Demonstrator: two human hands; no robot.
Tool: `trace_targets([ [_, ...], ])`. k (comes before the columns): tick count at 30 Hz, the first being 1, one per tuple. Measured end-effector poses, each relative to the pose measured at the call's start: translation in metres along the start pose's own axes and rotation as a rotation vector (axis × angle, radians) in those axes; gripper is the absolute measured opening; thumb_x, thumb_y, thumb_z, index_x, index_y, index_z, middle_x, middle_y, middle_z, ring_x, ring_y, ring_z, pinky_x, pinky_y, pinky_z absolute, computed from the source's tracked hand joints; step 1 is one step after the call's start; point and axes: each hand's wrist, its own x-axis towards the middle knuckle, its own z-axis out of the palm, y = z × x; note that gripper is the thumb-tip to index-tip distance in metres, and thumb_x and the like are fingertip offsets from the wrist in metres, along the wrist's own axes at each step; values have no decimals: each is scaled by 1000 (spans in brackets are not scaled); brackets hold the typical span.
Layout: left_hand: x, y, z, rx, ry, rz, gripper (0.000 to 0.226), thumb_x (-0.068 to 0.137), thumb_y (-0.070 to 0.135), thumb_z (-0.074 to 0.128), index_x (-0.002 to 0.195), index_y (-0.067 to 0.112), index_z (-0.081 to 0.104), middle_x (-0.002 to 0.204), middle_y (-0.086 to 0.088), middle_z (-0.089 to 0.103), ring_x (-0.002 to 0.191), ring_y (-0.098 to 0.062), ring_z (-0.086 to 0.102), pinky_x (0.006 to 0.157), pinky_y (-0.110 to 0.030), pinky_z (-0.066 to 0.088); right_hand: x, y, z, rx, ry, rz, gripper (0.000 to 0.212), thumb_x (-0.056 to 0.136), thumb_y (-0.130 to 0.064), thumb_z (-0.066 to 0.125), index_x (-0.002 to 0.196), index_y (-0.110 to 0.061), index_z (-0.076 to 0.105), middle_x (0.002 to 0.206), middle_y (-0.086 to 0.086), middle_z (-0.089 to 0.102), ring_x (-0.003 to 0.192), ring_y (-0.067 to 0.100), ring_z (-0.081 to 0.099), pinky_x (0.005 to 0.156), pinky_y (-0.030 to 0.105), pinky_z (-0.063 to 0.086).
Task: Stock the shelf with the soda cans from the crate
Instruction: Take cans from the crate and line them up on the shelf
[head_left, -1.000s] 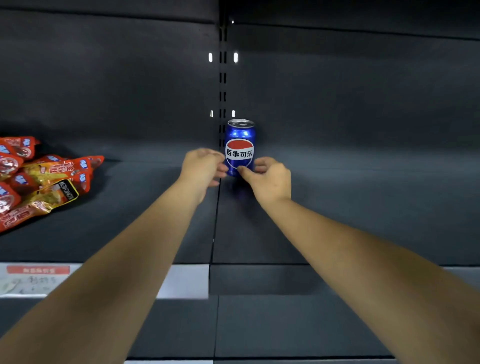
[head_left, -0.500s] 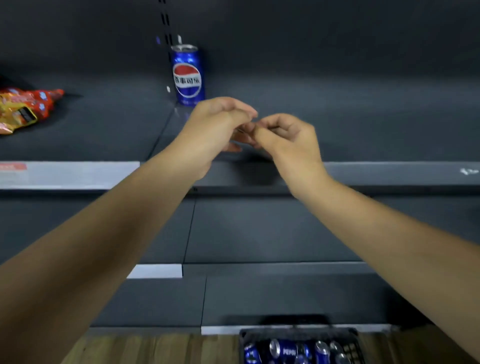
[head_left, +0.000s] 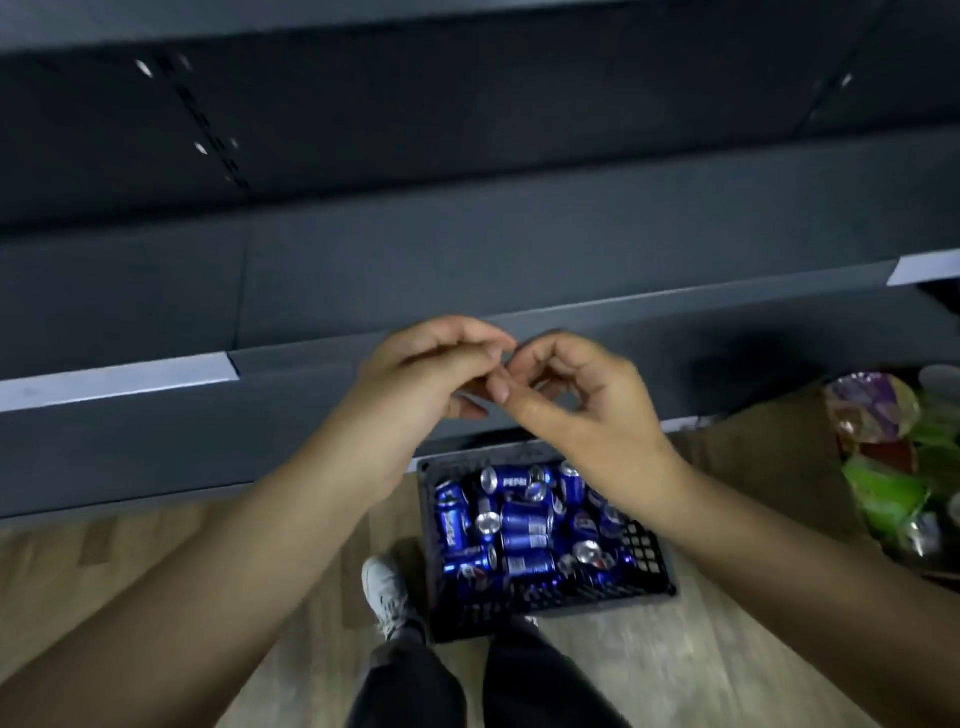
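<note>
Left hand (head_left: 415, 379) and right hand (head_left: 587, 400) meet at the fingertips, fingers curled inward; whether they pinch something small cannot be told through the blur. Directly below, a black lattice-walled plastic crate (head_left: 647, 548) on the wood-plank floor (head_left: 156, 561) holds the blue metallic soda cans (head_left: 524, 525), heaped on their sides. Beyond the hands, the matte dark shelf (head_left: 363, 280) runs the full width, its front lip bearing a pale strip (head_left: 114, 379). Glossy snack packets (head_left: 878, 415) lie at right.
</note>
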Motion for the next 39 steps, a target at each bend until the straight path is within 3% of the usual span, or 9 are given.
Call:
trace_targets([
  [5,10,-70,19,-67,-43,-187,18,89,2,53,82,13,67,64,-3,64,60,-13,61,66,-28,51,-38,60,-2,-12,-20,183,18,71,-40,67,80,-28,59,73,-10,64,71,4,60,70,27,51],
  [10,29,-153,19,11,-105,-348,19,92,5,52,83,17,65,68,0,64,60,-7,61,63,-23,50,-67,130,17,62,-23,488,22,79,-6,73,78,-23,60,67,-11,63,67,3,58,64,19,46],
  [15,41,-246,17,85,-45,-462,25,92,2,50,80,20,63,74,-1,61,70,-14,57,72,-31,48,-87,208,52,-88,-65,682,14,82,-23,72,85,-17,60,74,-1,65,70,8,61,63,21,45],
  [23,73,-385,14,236,-90,-555,16,94,2,45,93,10,59,73,2,58,52,1,57,43,-6,39,-111,350,81,-220,-120,825,13,82,-22,71,85,-13,62,73,-10,62,71,0,59,62,11,42],
  [28,88,-467,15,239,-25,-691,18,96,7,43,101,5,60,74,-2,58,64,-10,54,40,-5,38,-122,437,89,11,4,1249,10,90,-12,60,80,-10,61,69,4,62,59,9,59,52,17,46],
  [31,96,-509,20,220,-8,-777,17,96,8,45,84,9,57,72,-6,56,62,-11,53,38,-6,37,-125,488,91,-187,-16,1332,15,91,-12,58,98,-1,65,90,18,68,75,22,64,61,26,51],
  [34,105,-552,26,282,-60,-814,29,95,7,43,69,17,53,71,-9,57,64,-20,54,44,-14,39,-121,529,93,-464,-158,1328,15,90,-17,54,85,-6,62,81,12,62,81,25,57,59,27,44],
  [37,115,-581,35,329,-150,-828,29,90,6,43,66,17,54,74,-16,59,76,-26,55,67,-30,40,-120,564,91,-335,133,1438,21,88,-29,61,79,-9,59,81,10,57,65,19,49,59,27,39],
  [39,122,-594,42,350,-193,-840,27,92,11,43,68,19,53,85,-21,63,79,-27,58,70,-32,39,-121,581,89,-111,382,1526,40,83,-41,67,102,-6,61,97,13,60,79,20,57,72,30,49],
])
